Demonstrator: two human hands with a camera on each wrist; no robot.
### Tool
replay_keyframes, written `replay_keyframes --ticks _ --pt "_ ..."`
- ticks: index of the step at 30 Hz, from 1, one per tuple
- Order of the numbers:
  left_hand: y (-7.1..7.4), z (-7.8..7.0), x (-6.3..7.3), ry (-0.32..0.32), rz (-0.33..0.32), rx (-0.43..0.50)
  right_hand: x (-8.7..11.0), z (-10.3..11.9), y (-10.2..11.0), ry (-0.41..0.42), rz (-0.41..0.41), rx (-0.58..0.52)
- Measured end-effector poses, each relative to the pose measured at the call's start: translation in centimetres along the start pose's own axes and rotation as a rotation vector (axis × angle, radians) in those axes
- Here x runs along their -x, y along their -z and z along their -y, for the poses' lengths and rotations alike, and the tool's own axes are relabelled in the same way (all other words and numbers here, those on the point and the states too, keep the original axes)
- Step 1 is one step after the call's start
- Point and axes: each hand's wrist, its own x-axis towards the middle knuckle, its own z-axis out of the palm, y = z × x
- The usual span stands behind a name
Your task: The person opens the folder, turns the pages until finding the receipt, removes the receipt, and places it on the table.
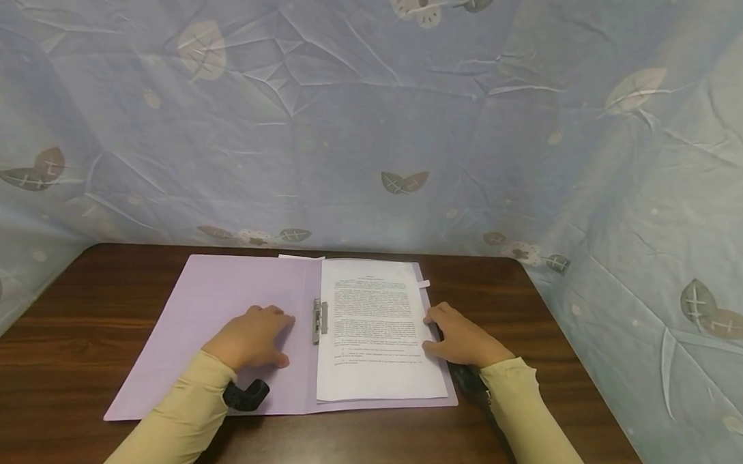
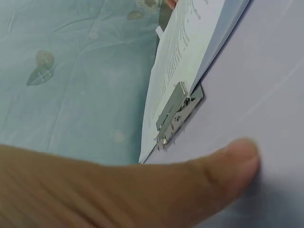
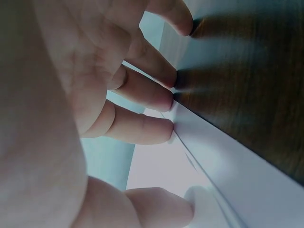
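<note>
A lilac folder (image 1: 216, 288) lies spread open on the table. Printed white sheets (image 1: 378, 382) rest on its right side, beside the metal clip (image 2: 178, 114) near the spine. My left hand (image 1: 254, 337) rests on the left cover with its fingers relaxed; its thumb (image 2: 237, 156) is extended in the left wrist view. At the right edge of the sheets is my right hand (image 1: 466, 338), fingers spread and slightly bent. In the right wrist view its thumb touches the white paper, while some fingertips meet the folder's edge and others the wood.
The dark wooden table (image 1: 544, 388) ends at a pale blue leaf-patterned curtain (image 1: 351, 122) behind and to the right. A small white tab (image 1: 423, 284) sticks out at the folder's right edge. A black curved piece (image 1: 245, 396) sits at the left wrist.
</note>
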Motion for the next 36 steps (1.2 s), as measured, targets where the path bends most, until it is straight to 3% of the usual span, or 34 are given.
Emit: replay_keyframes --ticks 6,13,36 --pt "-0.3 1.2 -0.3 0.108 -0.032 0.019 0.1 0.0 0.1 -0.007 0.004 -0.003" --pt "-0.2 2.0 -0.2 0.193 -0.001 0.069 -0.1 0.1 0.0 -0.011 0.004 -0.001" --pt "-0.7 2.6 -0.7 0.207 0.057 0.119 0.0 0.1 -0.1 -0.010 -0.004 -0.022"
